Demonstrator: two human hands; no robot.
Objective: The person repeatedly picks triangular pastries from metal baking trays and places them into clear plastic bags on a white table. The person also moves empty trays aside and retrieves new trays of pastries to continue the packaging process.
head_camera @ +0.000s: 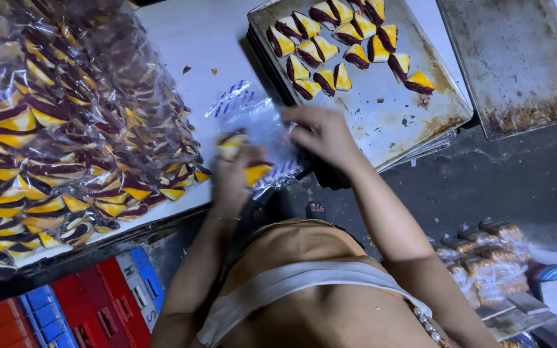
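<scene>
My left hand (pixel 232 177) grips a small clear plastic bag (pixel 262 125) with blue print, holding yellow-and-brown triangular biscuits at its lower end. My right hand (pixel 320 135) pinches the same bag at its right side, just off the near corner of a worn metal baking tray (pixel 388 109). Several loose yellow-and-brown biscuits (pixel 340 45) lie on the far part of that tray. Both hands are blurred by motion.
A big heap of filled biscuit bags (pixel 59 135) covers the left of the white table (pixel 195 38). A second, bare metal tray (pixel 517 58) lies at the top right. Red and blue crates (pixel 78 309) stand below left; packed biscuit bags (pixel 485 258) lie on the floor at right.
</scene>
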